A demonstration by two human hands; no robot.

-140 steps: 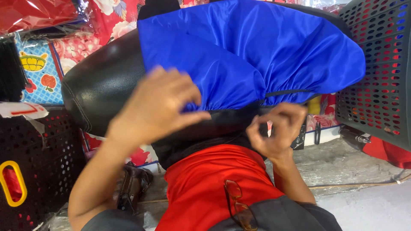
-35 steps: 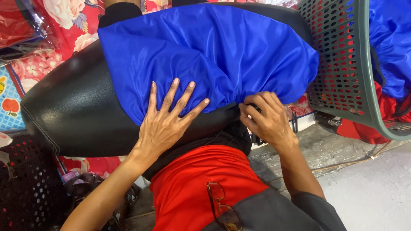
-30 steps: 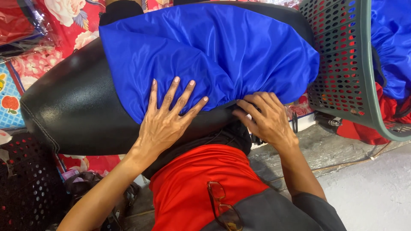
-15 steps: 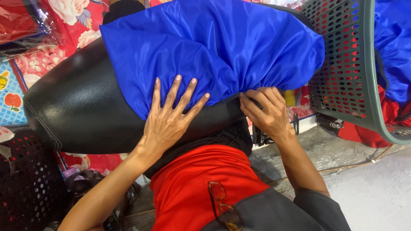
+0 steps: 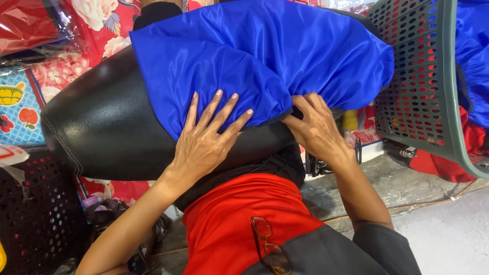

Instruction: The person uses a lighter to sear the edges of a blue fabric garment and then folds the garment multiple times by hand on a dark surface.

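Flowery red cloth [image 5: 97,20] hangs behind a black seat [image 5: 107,127]. At 9 o'clock, the left hand [image 5: 206,140] lies flat, fingers spread, on the blue cover [image 5: 265,56]. At 3 o'clock, the right hand [image 5: 316,127] pinches its edge by the green basket [image 5: 423,76].

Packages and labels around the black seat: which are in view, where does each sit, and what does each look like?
Clear plastic package: top left corner, glossy wrap over red fabric.
Blue printed package: left edge, below the clear one, light blue with fruit pictures.
White label: left edge, on the black perforated crate, red markings, partly cut off.
No signs or screens show.
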